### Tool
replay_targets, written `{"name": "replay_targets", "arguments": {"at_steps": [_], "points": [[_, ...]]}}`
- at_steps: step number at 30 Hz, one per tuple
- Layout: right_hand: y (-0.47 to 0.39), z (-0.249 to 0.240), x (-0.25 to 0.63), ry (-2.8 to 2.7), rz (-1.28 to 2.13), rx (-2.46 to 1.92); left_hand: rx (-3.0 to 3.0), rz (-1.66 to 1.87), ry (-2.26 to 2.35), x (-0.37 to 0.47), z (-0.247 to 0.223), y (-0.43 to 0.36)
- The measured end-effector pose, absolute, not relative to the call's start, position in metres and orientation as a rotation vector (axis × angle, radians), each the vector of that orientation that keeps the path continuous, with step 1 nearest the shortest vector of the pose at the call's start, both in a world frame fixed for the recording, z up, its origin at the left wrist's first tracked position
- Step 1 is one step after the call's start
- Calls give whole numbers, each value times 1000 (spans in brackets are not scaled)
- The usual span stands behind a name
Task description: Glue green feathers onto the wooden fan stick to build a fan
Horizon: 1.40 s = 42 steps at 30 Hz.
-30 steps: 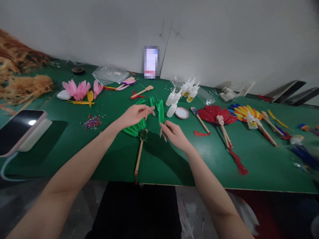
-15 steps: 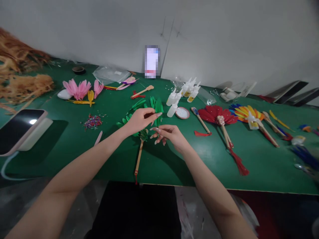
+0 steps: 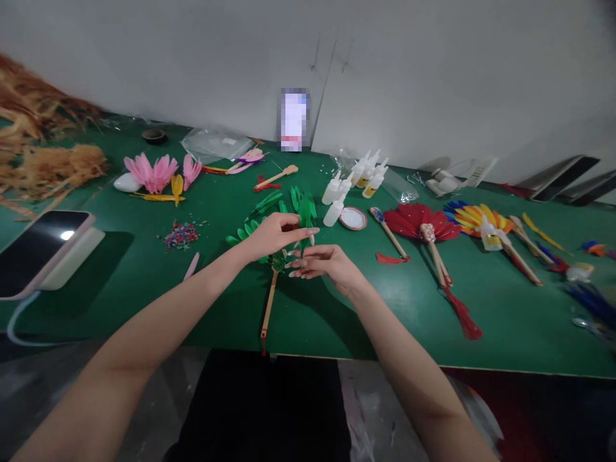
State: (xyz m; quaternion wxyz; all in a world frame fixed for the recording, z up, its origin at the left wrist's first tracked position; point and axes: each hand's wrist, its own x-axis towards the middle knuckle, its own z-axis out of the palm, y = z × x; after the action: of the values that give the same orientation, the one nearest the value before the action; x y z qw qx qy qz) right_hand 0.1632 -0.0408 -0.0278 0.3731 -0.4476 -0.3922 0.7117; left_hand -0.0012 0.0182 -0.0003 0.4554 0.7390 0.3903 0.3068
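Upright between my hands is a green feather (image 3: 307,208). My left hand (image 3: 275,236) pinches it between thumb and fingers. My right hand (image 3: 330,262) is lower, its fingers pressed together round the feather's bottom end. Beneath and behind my left hand lies a fan of green feathers (image 3: 235,239), partly covered by that hand. Its wooden handle (image 3: 269,301) points toward me and ends in a red cord (image 3: 264,346). More loose green feathers (image 3: 265,203) lie just beyond my hands.
Beyond my right hand stand several white glue bottles (image 3: 334,208) and a round lid with white stuff (image 3: 353,218). A red feather fan (image 3: 421,221) and a yellow-blue one (image 3: 474,218) lie right. Pink feathers (image 3: 151,173), coloured chips (image 3: 180,236) and a phone (image 3: 45,247) are left.
The fingers of both hands have shifted slightly on the green feather; my right fingertips have moved a little to the left. The fan and the other things stay put.
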Motion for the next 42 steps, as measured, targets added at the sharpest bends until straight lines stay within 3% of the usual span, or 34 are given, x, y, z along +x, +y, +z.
{"name": "replay_targets", "arguments": {"at_steps": [30, 35, 42], "points": [[-44, -26, 163, -976, 1935, -1049, 1629, 721, 877, 0, -3, 15], [-45, -24, 161, -1181, 1726, -1097, 1631, 787, 899, 1, -5, 18], [-47, -34, 157, -1596, 1101, -1237, 1720, 875, 910, 4, -3, 15]]}}
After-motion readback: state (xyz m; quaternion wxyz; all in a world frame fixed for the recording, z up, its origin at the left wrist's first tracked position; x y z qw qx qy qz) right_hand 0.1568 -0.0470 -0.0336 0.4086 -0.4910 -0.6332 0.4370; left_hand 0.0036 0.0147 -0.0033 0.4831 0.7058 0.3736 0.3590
